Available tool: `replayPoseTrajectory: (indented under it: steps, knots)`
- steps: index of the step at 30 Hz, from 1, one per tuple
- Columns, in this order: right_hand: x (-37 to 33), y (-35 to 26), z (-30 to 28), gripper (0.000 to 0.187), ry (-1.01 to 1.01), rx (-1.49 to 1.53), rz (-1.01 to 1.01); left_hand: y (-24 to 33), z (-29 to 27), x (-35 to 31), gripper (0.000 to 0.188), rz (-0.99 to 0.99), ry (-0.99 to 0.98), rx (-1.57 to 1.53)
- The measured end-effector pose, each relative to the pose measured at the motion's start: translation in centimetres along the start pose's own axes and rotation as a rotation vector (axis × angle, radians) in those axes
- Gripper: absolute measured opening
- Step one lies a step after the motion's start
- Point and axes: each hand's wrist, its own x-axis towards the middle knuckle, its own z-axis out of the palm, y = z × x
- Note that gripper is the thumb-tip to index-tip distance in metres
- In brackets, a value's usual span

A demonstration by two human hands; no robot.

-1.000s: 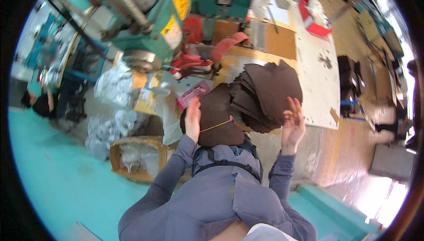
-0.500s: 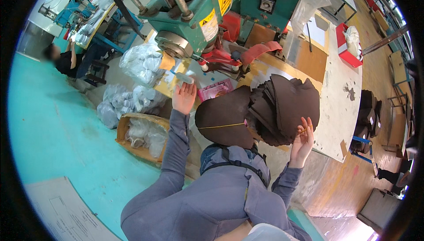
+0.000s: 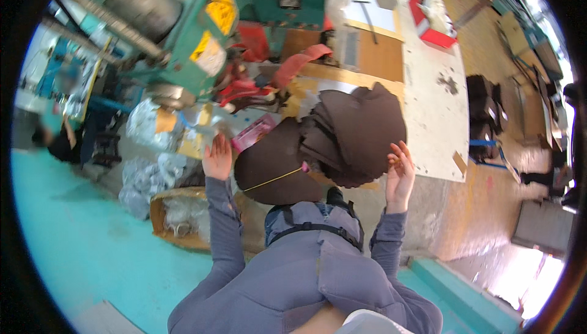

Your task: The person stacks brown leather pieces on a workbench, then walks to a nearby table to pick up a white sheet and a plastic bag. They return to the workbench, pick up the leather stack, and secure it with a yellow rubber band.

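Observation:
My left hand (image 3: 217, 158) is raised palm up, its fingers stretched out, beside a pink printed packet (image 3: 254, 132). Nothing shows in it. My right hand (image 3: 400, 178) is at the right edge of a fanned stack of dark brown flat pieces (image 3: 361, 132), its fingers loosely bent around what looks like a thin yellow band. Between my hands, nearer to me, lies a rounded brown piece or bundle (image 3: 269, 166). A yellow band (image 3: 272, 180) with a pink bit at one end runs across it. Whether more pieces lie beneath it is hidden.
A green press machine (image 3: 183, 34) with red parts (image 3: 244, 92) stands at the far left. Bags of clear plastic (image 3: 153, 129) and an open carton (image 3: 159, 218) sit left of the table (image 3: 437, 120). A red box (image 3: 431, 25) stands far right. Another person works at far left.
The view has turned, so the table and machine appear farther left. Both hands stay raised beside the brown pieces, the left with fingers stretched and the right with fingers bent.

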Motion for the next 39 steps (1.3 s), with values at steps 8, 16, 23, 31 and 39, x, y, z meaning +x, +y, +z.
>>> replayPoseTrajectory:
  steps: [8,16,23,31,39]
  knots:
    - [7.6,-0.9,-4.5,0.045,0.144,-0.419,-0.145,-17.0,5.3,-9.0,0.033,-0.271,-0.244,0.725]
    - [15.1,-1.2,-4.2,0.065,-0.157,-0.749,0.350,-26.2,11.3,-10.5,0.066,-0.302,-0.158,0.909]
    - [7.3,-1.1,-1.0,0.051,-0.064,-0.569,0.038,-26.6,10.0,-7.1,0.051,-0.489,-0.153,0.778]
    - [1.8,-2.4,2.5,0.060,0.029,-0.645,-0.216,-26.2,11.2,-11.4,0.094,-0.307,-0.163,0.883]
    - [-0.3,-2.4,2.6,0.073,-0.127,-0.399,-0.183,-23.8,8.8,-10.5,0.075,-0.243,-0.433,0.602]
